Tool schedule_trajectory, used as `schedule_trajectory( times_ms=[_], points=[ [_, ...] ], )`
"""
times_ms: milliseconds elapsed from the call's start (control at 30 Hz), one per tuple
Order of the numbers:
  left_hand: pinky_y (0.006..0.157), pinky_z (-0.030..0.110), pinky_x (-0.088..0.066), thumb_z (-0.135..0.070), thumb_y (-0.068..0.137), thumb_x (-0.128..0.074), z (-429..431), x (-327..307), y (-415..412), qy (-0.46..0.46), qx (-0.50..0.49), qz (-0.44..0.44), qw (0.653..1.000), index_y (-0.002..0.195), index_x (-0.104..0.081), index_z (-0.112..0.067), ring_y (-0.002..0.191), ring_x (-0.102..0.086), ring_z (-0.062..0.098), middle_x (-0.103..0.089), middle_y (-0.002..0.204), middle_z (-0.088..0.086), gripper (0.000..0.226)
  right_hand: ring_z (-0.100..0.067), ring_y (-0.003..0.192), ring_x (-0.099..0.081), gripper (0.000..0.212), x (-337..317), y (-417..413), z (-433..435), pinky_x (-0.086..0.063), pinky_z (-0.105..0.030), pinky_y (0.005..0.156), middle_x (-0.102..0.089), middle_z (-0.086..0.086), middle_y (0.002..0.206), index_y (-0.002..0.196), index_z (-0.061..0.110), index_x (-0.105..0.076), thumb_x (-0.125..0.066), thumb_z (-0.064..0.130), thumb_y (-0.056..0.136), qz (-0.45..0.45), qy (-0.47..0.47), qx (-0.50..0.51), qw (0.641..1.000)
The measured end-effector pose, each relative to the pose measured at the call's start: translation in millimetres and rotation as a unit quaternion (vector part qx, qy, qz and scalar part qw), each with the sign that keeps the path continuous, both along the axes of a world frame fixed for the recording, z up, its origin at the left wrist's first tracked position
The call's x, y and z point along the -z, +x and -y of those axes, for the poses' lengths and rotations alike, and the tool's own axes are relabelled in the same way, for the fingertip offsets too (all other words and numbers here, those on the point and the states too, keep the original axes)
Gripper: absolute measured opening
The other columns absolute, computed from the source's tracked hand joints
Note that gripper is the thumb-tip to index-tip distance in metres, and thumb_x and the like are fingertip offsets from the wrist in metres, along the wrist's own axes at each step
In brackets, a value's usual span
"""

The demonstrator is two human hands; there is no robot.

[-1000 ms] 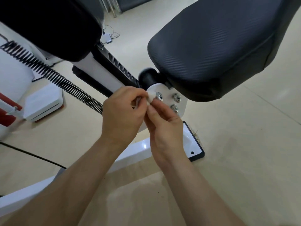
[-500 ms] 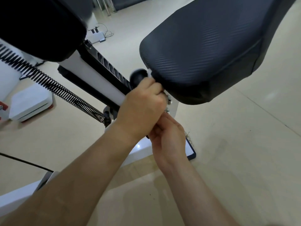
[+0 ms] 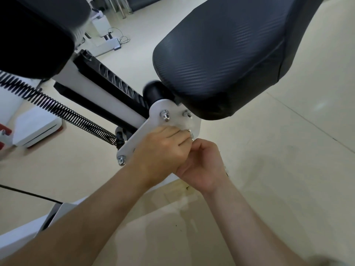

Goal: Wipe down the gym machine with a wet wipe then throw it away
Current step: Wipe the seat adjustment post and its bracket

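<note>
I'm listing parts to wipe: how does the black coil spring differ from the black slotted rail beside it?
The coil spring is thin wound wire; the slotted rail is a wide bar with a row of slots. The spring ends lower beside the white plate than the rail. Both are black and slant alike.

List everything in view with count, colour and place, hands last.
seat pad: one, black, upper right
second pad: one, black, upper left
spring: one, black, left, slanting
rail: one, white and black, between the pads
plate: one, white, centre, below the seat pad
bolts: four showing, silver, on the plate
cable: one, black, on the floor, left
floor: beige
wipe: not visible, perhaps hidden by the fingers
left hand: on the plate's lower part, fingers curled
right hand: curled, touching the left hand
</note>
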State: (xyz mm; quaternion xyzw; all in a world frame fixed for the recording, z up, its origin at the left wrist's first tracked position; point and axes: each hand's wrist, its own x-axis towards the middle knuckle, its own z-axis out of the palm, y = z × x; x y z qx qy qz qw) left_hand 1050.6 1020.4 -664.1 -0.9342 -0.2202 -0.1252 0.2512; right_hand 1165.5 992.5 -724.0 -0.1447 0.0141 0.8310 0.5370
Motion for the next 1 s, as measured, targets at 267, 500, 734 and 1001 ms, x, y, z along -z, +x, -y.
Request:
schedule_trajectory(
  times_ms=[267, 500, 734, 1001],
  points=[
    [0.057, 0.041, -0.054, -0.002, 0.088, -0.051, 11.1, 8.9, -16.9, -0.099, -0.001, 0.124, 0.987, 0.096, -0.070, -0.005, 0.087, -0.061, 0.027, -0.053, 0.108, 0.001, 0.021, -0.026, 0.091, -0.058, 0.009, -3.4, 10.2, 1.4, -0.051, -0.028, 0.080, -0.066, -0.019, 0.094, 0.090, 0.001, -0.072, -0.066, 0.002, 0.084, 0.231, 0.043, 0.067, 0.970],
    [0.061, 0.037, -0.056, -0.007, 0.072, -0.075, 1.0, 18.1, 8.4, -0.082, -0.153, 0.029, 0.984, 0.127, -0.060, -0.011, 0.092, -0.061, 0.029, -0.063, 0.112, 0.010, 0.057, -0.015, 0.069, -0.069, 0.005, -6.4, 15.6, -1.8, -0.056, -0.022, 0.065, -0.072, -0.005, 0.074, 0.082, 0.008, -0.070, -0.070, 0.003, 0.082, 0.463, -0.066, 0.346, 0.813],
    [0.062, 0.035, -0.039, -0.029, 0.087, -0.060, 9.2, 14.4, 25.8, -0.061, -0.285, -0.105, 0.951, 0.145, -0.031, -0.016, 0.091, -0.058, 0.025, -0.058, 0.108, 0.004, 0.066, -0.018, 0.076, -0.067, 0.004, 17.1, -11.6, -30.4, -0.058, -0.043, 0.067, -0.068, 0.002, 0.084, 0.084, 0.027, -0.066, -0.062, 0.026, 0.084, 0.568, -0.058, 0.324, 0.754],
    [0.052, 0.031, -0.030, -0.020, 0.093, -0.047, 12.2, 16.9, 38.6, -0.115, -0.319, -0.088, 0.936, 0.153, 0.006, -0.026, 0.062, -0.045, 0.019, -0.057, 0.094, 0.000, 0.080, -0.016, 0.074, -0.070, 0.022, 12.8, 2.0, -22.4, -0.058, -0.039, 0.074, -0.072, 0.000, 0.076, 0.083, 0.017, -0.071, -0.068, 0.038, 0.081, 0.494, -0.023, 0.281, 0.822]
  ],
)
